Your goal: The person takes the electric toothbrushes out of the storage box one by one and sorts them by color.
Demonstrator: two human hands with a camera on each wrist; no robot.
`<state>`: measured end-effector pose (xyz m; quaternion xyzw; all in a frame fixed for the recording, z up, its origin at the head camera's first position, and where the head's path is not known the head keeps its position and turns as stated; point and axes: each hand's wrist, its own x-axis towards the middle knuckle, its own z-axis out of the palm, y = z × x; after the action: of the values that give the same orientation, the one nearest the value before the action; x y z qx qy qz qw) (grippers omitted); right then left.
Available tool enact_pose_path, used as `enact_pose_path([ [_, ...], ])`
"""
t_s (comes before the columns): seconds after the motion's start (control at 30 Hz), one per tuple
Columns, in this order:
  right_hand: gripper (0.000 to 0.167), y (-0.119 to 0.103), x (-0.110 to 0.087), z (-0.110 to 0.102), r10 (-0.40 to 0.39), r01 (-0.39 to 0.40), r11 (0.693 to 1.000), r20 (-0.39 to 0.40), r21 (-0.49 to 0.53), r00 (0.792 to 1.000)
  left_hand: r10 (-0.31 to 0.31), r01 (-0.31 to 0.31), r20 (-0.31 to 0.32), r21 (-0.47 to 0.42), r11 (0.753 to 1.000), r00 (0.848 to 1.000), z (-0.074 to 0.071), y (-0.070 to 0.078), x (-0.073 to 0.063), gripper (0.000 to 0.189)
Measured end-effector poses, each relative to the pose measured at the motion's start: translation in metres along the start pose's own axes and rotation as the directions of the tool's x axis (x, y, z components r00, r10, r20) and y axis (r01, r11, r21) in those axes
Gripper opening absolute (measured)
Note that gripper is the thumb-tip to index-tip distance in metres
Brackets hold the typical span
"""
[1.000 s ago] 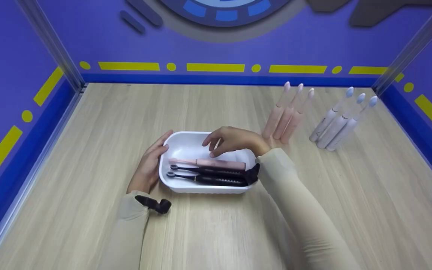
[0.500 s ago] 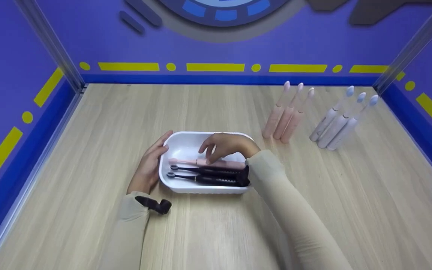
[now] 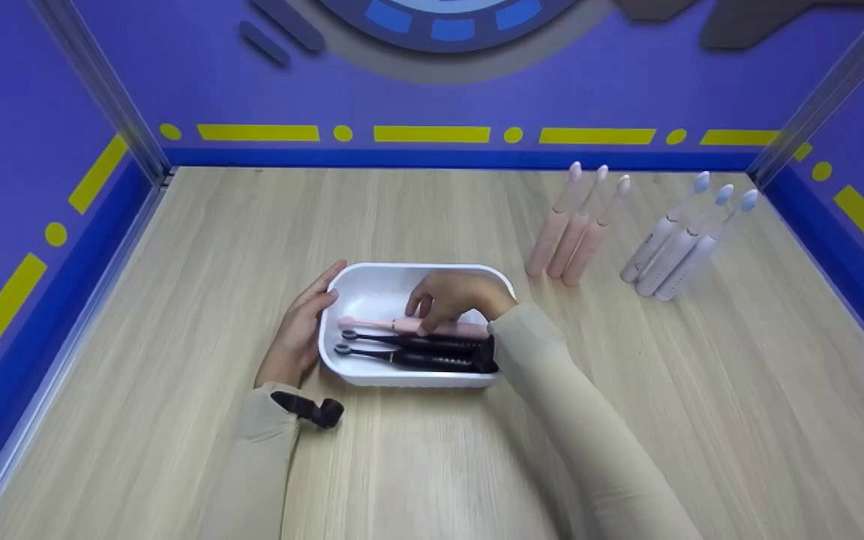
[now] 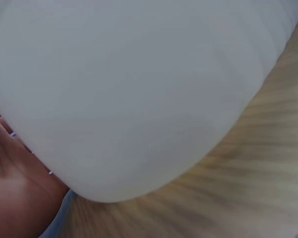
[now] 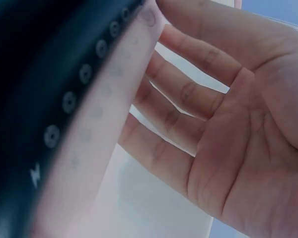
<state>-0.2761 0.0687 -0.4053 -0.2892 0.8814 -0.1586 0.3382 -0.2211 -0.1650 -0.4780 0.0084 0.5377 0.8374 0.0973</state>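
In the head view a white plastic bin point(image 3: 409, 379) stands mid-table. Its left end is held by my left hand point(image 3: 293, 330), thumb at the rim and fingers along the outside; the left wrist view shows the palm point(image 4: 20, 183) beside the bin's wall. Inside lie a pink electric toothbrush point(image 3: 372, 323) and two black electric toothbrushes point(image 3: 432, 361), side by side with heads to the left. My right hand point(image 3: 456, 294) reaches into the bin and pinches the pink handle between thumb and fingers. In the right wrist view the fingertips meet the pink handle point(image 5: 97, 129), next to a black handle point(image 5: 49, 99).
Three pink electric toothbrushes point(image 3: 568, 240) stand upright in a row to the right of the bin. Farther right stand three white ones point(image 3: 672, 251) with bluish heads. Blue-purple panels point(image 3: 432, 97) enclose the wooden tabletop point(image 3: 289, 217) at the back and sides.
My right hand has come left and down into the bin, and its thumb and fingers have closed on the pink toothbrush. The left hand and the bin have stayed in place.
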Motion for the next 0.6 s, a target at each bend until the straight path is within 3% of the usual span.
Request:
enact_pose_path([
  [0.6,0.03,-0.0003,0.0006,0.0033,0.056,-0.055,0.997,-0.02,0.046,0.998,0.003,-0.003,-0.003,0.013,1.0,1.0,-0.0006,-0.0004,0.0008,0.051],
])
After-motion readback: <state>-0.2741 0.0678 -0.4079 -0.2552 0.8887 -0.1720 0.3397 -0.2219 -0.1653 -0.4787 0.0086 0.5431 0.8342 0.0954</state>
